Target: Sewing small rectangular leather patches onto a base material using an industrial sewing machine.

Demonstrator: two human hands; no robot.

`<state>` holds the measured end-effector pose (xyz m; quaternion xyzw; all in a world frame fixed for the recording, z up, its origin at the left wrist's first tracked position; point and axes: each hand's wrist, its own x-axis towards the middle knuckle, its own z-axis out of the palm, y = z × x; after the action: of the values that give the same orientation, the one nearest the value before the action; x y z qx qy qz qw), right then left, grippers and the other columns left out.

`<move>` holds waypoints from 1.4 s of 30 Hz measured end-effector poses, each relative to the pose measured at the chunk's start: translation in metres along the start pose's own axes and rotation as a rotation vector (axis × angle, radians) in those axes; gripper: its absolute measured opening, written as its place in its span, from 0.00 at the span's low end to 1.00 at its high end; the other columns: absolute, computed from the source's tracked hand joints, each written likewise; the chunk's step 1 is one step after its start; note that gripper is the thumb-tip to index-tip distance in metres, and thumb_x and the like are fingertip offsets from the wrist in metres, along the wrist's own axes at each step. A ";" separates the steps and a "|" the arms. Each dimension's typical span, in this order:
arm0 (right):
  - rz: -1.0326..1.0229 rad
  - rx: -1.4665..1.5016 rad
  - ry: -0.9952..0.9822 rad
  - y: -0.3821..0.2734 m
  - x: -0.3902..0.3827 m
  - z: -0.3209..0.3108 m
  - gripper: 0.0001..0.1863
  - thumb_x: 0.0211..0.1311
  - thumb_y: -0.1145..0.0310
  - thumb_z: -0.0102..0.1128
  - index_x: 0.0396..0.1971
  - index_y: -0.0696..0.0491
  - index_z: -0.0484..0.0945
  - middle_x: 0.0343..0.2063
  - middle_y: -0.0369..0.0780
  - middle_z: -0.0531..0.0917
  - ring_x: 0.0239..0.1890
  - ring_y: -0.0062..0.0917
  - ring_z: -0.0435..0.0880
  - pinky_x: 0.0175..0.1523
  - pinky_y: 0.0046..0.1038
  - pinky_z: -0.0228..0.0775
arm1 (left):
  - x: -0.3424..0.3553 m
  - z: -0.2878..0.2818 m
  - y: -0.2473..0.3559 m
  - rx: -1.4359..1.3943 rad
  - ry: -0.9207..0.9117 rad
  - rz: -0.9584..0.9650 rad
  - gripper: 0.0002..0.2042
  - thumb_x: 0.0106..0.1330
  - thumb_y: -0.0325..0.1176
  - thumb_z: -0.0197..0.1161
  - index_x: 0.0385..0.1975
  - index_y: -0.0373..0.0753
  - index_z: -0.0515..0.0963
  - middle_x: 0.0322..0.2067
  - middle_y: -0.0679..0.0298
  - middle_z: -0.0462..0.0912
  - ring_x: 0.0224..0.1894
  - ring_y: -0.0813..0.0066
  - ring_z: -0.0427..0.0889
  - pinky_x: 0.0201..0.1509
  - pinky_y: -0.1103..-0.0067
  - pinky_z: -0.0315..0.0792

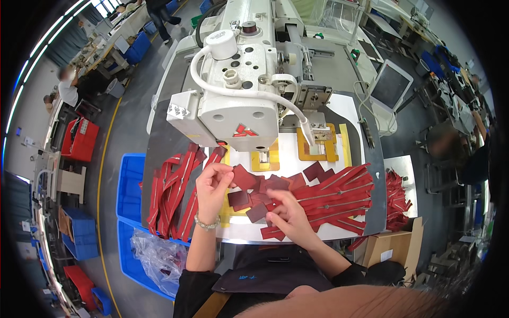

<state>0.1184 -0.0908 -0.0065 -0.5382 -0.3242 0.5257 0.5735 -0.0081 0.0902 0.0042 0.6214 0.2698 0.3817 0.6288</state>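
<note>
My left hand [213, 185] is closed in a pinch beside a dark red square patch [245, 177]. Whether that patch's edge lies between the fingertips cannot be made out. My right hand [292, 216] is over the loose pile, thumb and forefinger apart, close to another dark red patch [257, 213]. Several such patches overlap on the white work surface between my hands. To the right, red zippers [334, 196] with metal teeth lie fanned out, their left ends under or among the patches. More red zippers [169, 191] hang over the table's left side.
Just beyond my hands stands a white industrial sewing machine [238, 111], with yellow-edged clamp plates [318, 148] beneath its head. Blue bins [130, 185] are at the left, one holding clear plastic. A cardboard box [389, 249] and more zippers [395, 199] are at the right.
</note>
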 end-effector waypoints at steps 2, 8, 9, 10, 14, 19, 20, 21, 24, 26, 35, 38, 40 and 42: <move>-0.310 -0.103 0.268 -0.001 0.007 0.007 0.24 0.60 0.75 0.59 0.57 0.59 0.67 0.52 0.44 0.70 0.41 0.23 0.80 0.41 0.22 0.75 | -0.004 0.000 -0.001 -0.046 -0.055 -0.041 0.04 0.63 0.20 0.60 0.35 0.33 0.76 0.26 0.68 0.78 0.26 0.85 0.77 0.31 0.88 0.72; -0.152 -0.157 0.085 0.003 0.021 -0.002 0.12 0.60 0.75 0.61 0.43 0.60 0.74 0.32 0.37 0.78 0.27 0.13 0.72 0.29 0.16 0.64 | -0.012 0.007 0.001 -0.161 -0.113 -0.118 0.04 0.63 0.21 0.60 0.35 0.34 0.75 0.25 0.68 0.79 0.25 0.85 0.78 0.30 0.88 0.71; -0.032 -0.022 0.048 0.008 0.022 -0.003 0.08 0.60 0.74 0.61 0.37 0.60 0.76 0.25 0.33 0.78 0.22 0.10 0.69 0.26 0.14 0.61 | -0.011 0.008 0.000 -0.109 -0.090 -0.077 0.04 0.62 0.21 0.60 0.35 0.34 0.74 0.25 0.68 0.79 0.24 0.85 0.77 0.30 0.88 0.71; -0.030 -0.022 0.046 0.007 0.022 -0.002 0.08 0.60 0.74 0.61 0.37 0.60 0.76 0.25 0.33 0.78 0.22 0.10 0.69 0.26 0.14 0.61 | -0.010 0.008 -0.001 -0.056 -0.064 -0.037 0.04 0.62 0.21 0.60 0.35 0.34 0.74 0.25 0.68 0.79 0.24 0.85 0.77 0.30 0.88 0.71; 0.011 0.141 0.025 0.001 0.021 -0.001 0.05 0.62 0.74 0.60 0.29 0.59 0.74 0.19 0.30 0.76 0.18 0.07 0.68 0.24 0.13 0.60 | -0.008 0.004 -0.006 -0.029 -0.061 -0.064 0.04 0.62 0.21 0.60 0.35 0.34 0.74 0.26 0.69 0.78 0.24 0.86 0.77 0.29 0.88 0.71; 0.057 0.151 0.008 -0.002 0.012 -0.005 0.05 0.62 0.75 0.60 0.29 0.58 0.74 0.20 0.31 0.77 0.19 0.08 0.70 0.23 0.12 0.61 | -0.001 -0.004 -0.007 0.096 0.014 -0.044 0.04 0.63 0.22 0.59 0.36 0.35 0.74 0.25 0.71 0.75 0.26 0.87 0.75 0.30 0.88 0.69; 0.072 0.174 0.024 -0.002 0.011 -0.005 0.04 0.61 0.75 0.60 0.28 0.58 0.74 0.19 0.31 0.76 0.18 0.08 0.71 0.22 0.12 0.60 | -0.001 -0.004 -0.011 0.096 0.014 -0.047 0.04 0.63 0.22 0.59 0.36 0.35 0.74 0.25 0.71 0.75 0.26 0.87 0.75 0.30 0.88 0.69; 0.086 0.197 0.040 -0.002 0.011 -0.006 0.04 0.61 0.76 0.60 0.27 0.57 0.75 0.19 0.30 0.76 0.17 0.09 0.72 0.21 0.11 0.59 | -0.001 -0.004 -0.018 0.172 -0.122 -0.108 0.05 0.63 0.23 0.60 0.37 0.35 0.74 0.24 0.71 0.75 0.26 0.88 0.74 0.30 0.88 0.68; 0.112 0.190 0.038 0.000 0.009 -0.007 0.05 0.62 0.73 0.60 0.29 0.57 0.74 0.20 0.32 0.78 0.18 0.09 0.72 0.23 0.13 0.62 | -0.001 -0.001 -0.020 0.415 -0.267 -0.117 0.08 0.61 0.24 0.61 0.39 0.36 0.75 0.23 0.71 0.74 0.27 0.87 0.73 0.30 0.86 0.66; 0.111 0.216 0.037 -0.002 0.007 -0.004 0.05 0.62 0.73 0.60 0.29 0.57 0.73 0.21 0.32 0.78 0.19 0.10 0.73 0.23 0.12 0.63 | -0.002 0.000 -0.022 0.541 -0.223 -0.020 0.10 0.58 0.25 0.63 0.39 0.37 0.75 0.24 0.68 0.75 0.27 0.79 0.75 0.31 0.82 0.67; 0.120 0.699 0.014 0.021 -0.014 -0.006 0.05 0.63 0.76 0.56 0.28 0.53 0.71 0.30 0.33 0.78 0.18 0.08 0.61 0.21 0.14 0.50 | -0.037 0.009 -0.003 0.689 -0.452 0.721 0.08 0.49 0.26 0.68 0.30 0.41 0.82 0.27 0.67 0.79 0.29 0.71 0.79 0.31 0.76 0.70; 0.153 0.800 -0.017 0.026 -0.018 -0.001 0.05 0.64 0.75 0.56 0.28 0.52 0.71 0.30 0.32 0.78 0.18 0.07 0.58 0.22 0.14 0.48 | -0.051 0.013 -0.008 0.609 -0.498 0.788 0.09 0.47 0.25 0.68 0.30 0.40 0.82 0.27 0.65 0.81 0.28 0.71 0.80 0.28 0.78 0.71; 0.148 0.817 -0.032 0.027 -0.019 0.001 0.05 0.64 0.74 0.56 0.28 0.52 0.72 0.31 0.32 0.78 0.19 0.07 0.58 0.22 0.14 0.48 | -0.056 0.013 -0.009 0.553 -0.458 0.804 0.09 0.47 0.25 0.68 0.29 0.40 0.82 0.27 0.65 0.81 0.28 0.71 0.81 0.26 0.79 0.72; 0.150 0.818 -0.024 0.025 -0.019 0.002 0.05 0.64 0.74 0.56 0.28 0.52 0.71 0.31 0.31 0.78 0.19 0.07 0.58 0.22 0.13 0.47 | -0.058 0.015 -0.002 0.510 -0.414 0.711 0.10 0.45 0.25 0.67 0.30 0.39 0.81 0.28 0.64 0.81 0.29 0.70 0.82 0.28 0.78 0.73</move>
<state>0.1059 -0.1118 -0.0261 -0.2820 -0.0552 0.6575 0.6965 -0.0283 0.0346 -0.0048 0.8723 -0.0051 0.3632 0.3272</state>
